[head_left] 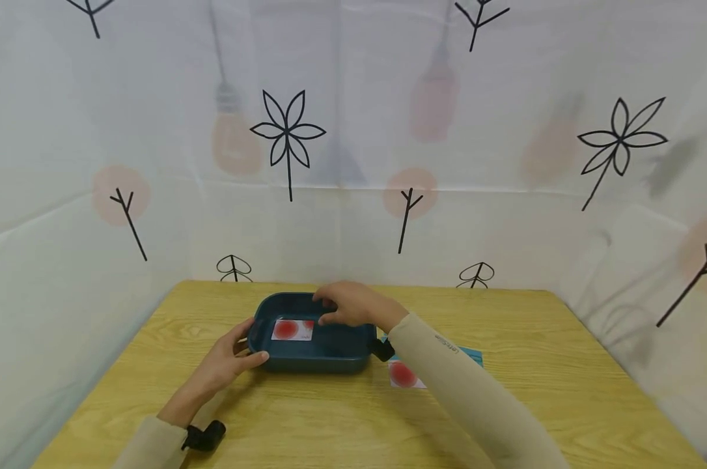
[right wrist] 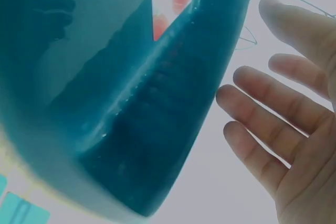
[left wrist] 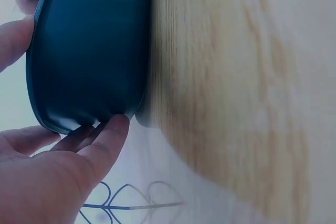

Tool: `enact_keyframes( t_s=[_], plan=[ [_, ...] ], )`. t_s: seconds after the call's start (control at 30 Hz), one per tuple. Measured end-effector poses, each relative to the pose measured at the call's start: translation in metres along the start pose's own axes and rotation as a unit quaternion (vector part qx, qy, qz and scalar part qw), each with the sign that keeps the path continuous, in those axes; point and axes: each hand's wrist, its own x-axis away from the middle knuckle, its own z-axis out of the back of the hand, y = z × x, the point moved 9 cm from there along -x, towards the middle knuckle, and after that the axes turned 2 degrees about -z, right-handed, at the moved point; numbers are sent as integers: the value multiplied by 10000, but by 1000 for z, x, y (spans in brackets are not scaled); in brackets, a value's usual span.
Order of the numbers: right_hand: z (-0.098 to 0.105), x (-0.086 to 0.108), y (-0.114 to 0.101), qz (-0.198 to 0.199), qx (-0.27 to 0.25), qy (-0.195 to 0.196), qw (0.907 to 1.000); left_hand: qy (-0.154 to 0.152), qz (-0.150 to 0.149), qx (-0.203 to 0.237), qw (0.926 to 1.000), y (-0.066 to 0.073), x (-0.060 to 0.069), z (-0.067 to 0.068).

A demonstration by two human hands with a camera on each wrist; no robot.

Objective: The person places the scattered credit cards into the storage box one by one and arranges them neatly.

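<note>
A dark teal rectangular dish (head_left: 315,365) with rounded corners stands on the wooden table. My left hand (head_left: 221,365) grips its left end, thumb at the near side and fingers around the far side; the left wrist view shows fingertips against the dish wall (left wrist: 89,51). Inside the dish, toward the left, lies a white card (head_left: 292,330) with red round patches. My right hand (head_left: 356,305) hovers over the dish's far right part, fingers loosely bent and apart. Nothing is visible between those fingers (right wrist: 262,111) in the right wrist view.
Right of the dish, partly behind my right forearm, lie a white card with a red patch (head_left: 404,375) and blue striped cards (head_left: 473,355). A white curtain (head_left: 342,228) with plant drawings hangs behind the wooden table (head_left: 306,423).
</note>
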Motion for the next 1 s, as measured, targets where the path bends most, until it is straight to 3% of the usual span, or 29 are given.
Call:
enact_keyframes(
  t_s=[0.67, 0.83, 1.0],
  plan=[
    [2, 63, 29, -211, -116, 537, 9983, 44, -20, 13, 10000, 1, 0, -1],
    [6, 78, 37, -267, -108, 828, 9962, 79, 64, -81, 9999, 2, 1, 0],
    [11, 91, 48, -323, -479, 1135, 9919, 106, 73, -166, 9998, 2, 1, 0]
  ],
)
